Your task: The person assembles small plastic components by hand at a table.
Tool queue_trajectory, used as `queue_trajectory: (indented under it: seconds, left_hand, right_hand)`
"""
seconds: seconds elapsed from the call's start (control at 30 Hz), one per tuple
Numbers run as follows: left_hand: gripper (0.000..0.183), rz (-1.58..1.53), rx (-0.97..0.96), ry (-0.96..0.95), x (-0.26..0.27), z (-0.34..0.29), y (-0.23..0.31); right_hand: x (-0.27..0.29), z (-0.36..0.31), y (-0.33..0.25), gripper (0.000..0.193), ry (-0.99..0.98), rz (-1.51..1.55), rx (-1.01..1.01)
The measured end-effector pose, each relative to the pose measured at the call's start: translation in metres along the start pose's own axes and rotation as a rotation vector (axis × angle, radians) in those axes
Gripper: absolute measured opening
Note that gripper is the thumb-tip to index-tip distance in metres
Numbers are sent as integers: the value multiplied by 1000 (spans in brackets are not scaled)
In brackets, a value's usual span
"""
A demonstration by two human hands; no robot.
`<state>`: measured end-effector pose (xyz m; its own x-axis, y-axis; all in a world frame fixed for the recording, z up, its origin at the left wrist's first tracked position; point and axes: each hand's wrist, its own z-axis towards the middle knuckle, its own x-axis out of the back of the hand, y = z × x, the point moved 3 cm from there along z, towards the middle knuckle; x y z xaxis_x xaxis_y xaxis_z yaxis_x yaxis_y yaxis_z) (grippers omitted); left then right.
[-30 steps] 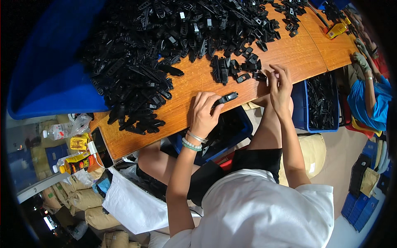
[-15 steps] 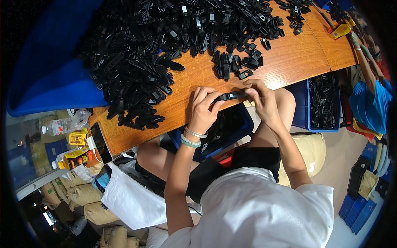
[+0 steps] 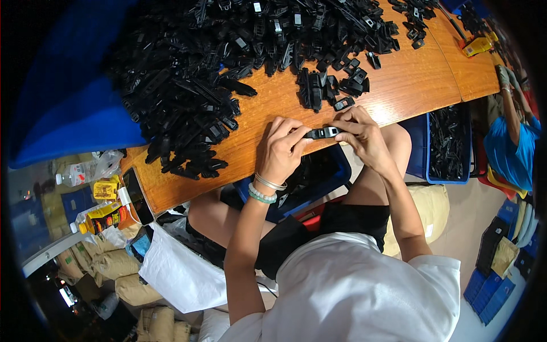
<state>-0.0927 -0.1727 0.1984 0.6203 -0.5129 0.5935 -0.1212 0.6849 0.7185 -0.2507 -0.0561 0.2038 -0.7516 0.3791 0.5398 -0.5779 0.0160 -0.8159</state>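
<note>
A small black plastic part (image 3: 322, 133) with a pale square patch is held level between my two hands, just over the near table edge. My left hand (image 3: 283, 143) pinches its left end between thumb and fingers. At the other end, my right hand (image 3: 362, 134) grips it beside the pale patch. Several loose black pieces (image 3: 344, 104) lie on the wooden table (image 3: 265, 117) just beyond my hands. A great heap of similar black plastic parts (image 3: 188, 85) covers the far and left side of the table.
Below my hands, between my knees, stands a blue bin (image 3: 341, 176) holding black parts. Another blue crate (image 3: 419, 149) of parts is at the right. A large blue tub (image 3: 74, 122) borders the heap. Bottles (image 3: 105, 219) stand at left. A person in blue (image 3: 510, 148) sits far right.
The black part has turned a little between my hands, so its pale square patch now shows. My right fingers have closed in nearer to my left hand.
</note>
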Motion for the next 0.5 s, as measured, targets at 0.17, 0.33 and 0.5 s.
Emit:
queue_trajectory:
  seconds: [0.17, 0.33, 0.5]
  left_hand:
    - [18, -6, -22, -48, -1, 0, 2]
    - [27, -184, 56, -118, 4, 12, -1]
    - [29, 156, 133, 201, -12, 55, -14]
  right_hand:
    - [-14, 2, -13, 27, 1, -104, 56]
    - [-14, -15, -18, 33, -4, 102, 22]
    - [4, 14, -4, 30, 357, -461, 106]
